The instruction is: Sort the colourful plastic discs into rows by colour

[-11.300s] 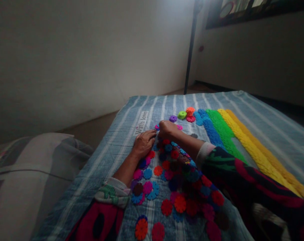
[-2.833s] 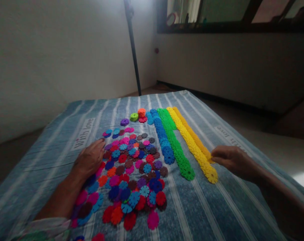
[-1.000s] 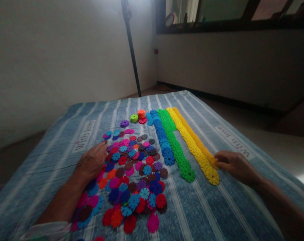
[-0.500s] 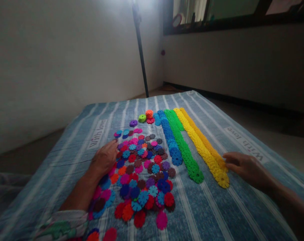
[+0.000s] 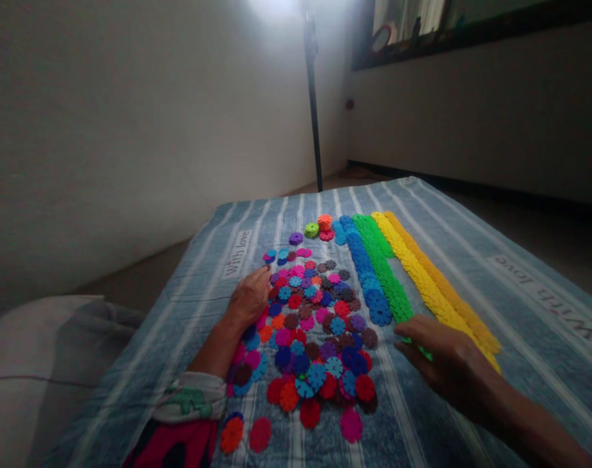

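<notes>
My left hand (image 5: 250, 296) lies along the left edge of a loose spread of flat, notched plastic discs (image 5: 331, 367) in red, blue, pink, brown and other colours. Its fingers are stretched out, with nothing seen in them. Over the near end of a row of overlapping green discs (image 5: 391, 286) is my right hand (image 5: 437, 348), its thumb and forefinger apart and green showing between them. It covers part of that row's end. A blue row (image 5: 364, 273) is left of the green one; a yellow row (image 5: 430, 292) and an orange-yellow row (image 5: 452, 299) run on the right.
Small stacks of purple (image 5: 296, 238), lime green (image 5: 311, 229) and orange discs (image 5: 324, 222) stand at the far end. A striped blue cloth (image 5: 188, 338) covers the table. Behind it rises a lamp stand (image 5: 313, 117) by the walls.
My right hand has moved left from the near end of the orange-yellow row to the green row. My left hand stays beside the loose discs. The view has turned left.
</notes>
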`<state>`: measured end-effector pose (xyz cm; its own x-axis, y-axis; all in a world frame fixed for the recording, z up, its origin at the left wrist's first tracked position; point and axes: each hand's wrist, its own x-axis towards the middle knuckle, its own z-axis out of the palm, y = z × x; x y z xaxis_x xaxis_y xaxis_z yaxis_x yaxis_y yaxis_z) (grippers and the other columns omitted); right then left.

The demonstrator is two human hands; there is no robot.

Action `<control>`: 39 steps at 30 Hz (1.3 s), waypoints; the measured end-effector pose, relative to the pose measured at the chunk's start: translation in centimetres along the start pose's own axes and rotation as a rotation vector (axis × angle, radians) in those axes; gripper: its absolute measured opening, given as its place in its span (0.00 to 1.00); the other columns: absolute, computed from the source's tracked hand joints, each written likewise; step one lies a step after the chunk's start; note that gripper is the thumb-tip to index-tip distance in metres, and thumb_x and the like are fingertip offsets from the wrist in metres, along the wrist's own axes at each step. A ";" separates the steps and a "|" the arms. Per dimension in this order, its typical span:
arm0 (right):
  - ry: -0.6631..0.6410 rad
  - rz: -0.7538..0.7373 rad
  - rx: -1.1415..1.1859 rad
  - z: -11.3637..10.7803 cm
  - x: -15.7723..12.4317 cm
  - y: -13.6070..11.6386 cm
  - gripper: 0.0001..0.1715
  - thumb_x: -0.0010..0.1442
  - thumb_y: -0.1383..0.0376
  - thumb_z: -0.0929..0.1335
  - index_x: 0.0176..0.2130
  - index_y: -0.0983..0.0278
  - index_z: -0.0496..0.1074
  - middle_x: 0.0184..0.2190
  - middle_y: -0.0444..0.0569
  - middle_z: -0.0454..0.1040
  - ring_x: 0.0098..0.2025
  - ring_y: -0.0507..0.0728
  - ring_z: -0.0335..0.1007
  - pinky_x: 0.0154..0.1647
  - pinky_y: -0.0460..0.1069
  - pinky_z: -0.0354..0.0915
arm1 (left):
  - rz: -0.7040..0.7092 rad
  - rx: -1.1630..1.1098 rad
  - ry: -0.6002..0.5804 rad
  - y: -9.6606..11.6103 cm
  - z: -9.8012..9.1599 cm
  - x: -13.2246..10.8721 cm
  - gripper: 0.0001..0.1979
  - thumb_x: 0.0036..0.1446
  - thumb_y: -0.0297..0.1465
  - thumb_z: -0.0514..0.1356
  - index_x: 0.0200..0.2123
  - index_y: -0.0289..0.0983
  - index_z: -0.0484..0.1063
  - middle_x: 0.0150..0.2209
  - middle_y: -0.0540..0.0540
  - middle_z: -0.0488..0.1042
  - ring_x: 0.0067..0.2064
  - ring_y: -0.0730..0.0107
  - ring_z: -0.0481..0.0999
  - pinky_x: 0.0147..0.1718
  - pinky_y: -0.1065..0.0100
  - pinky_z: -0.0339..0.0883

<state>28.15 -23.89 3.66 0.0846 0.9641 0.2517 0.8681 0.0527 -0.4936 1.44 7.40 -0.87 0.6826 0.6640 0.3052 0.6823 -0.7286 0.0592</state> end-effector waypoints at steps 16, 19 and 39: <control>-0.194 -0.118 -0.234 7.6 11.9 -6.7 0.22 0.59 0.56 0.69 0.50 0.64 0.70 0.55 0.59 0.66 0.56 0.65 0.60 0.52 0.58 0.61 | 0.114 -0.146 0.068 0.0 0.8 -0.1 0.19 0.63 0.33 0.45 0.49 0.34 0.72 0.55 0.37 0.72 0.57 0.57 0.71 0.57 0.51 0.67; -0.202 -0.192 -0.238 9.2 11.0 -7.2 0.23 0.60 0.53 0.68 0.50 0.63 0.69 0.54 0.58 0.66 0.57 0.67 0.58 0.53 0.61 0.59 | 0.103 -0.161 0.022 0.7 0.0 -0.1 0.22 0.65 0.37 0.45 0.51 0.34 0.71 0.55 0.36 0.72 0.58 0.58 0.70 0.58 0.53 0.65; -0.163 -0.205 -0.244 9.6 9.7 -6.9 0.16 0.63 0.58 0.66 0.48 0.62 0.70 0.52 0.54 0.70 0.56 0.64 0.61 0.54 0.60 0.60 | 0.114 -0.180 0.015 1.3 -0.7 -0.2 0.19 0.62 0.34 0.50 0.52 0.37 0.71 0.57 0.40 0.71 0.58 0.59 0.70 0.58 0.54 0.64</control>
<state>18.28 -12.41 1.50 -0.1653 0.9699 0.1789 0.9519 0.2044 -0.2282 2.06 6.18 -0.22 0.7482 0.5737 0.3333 0.5421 -0.8182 0.1916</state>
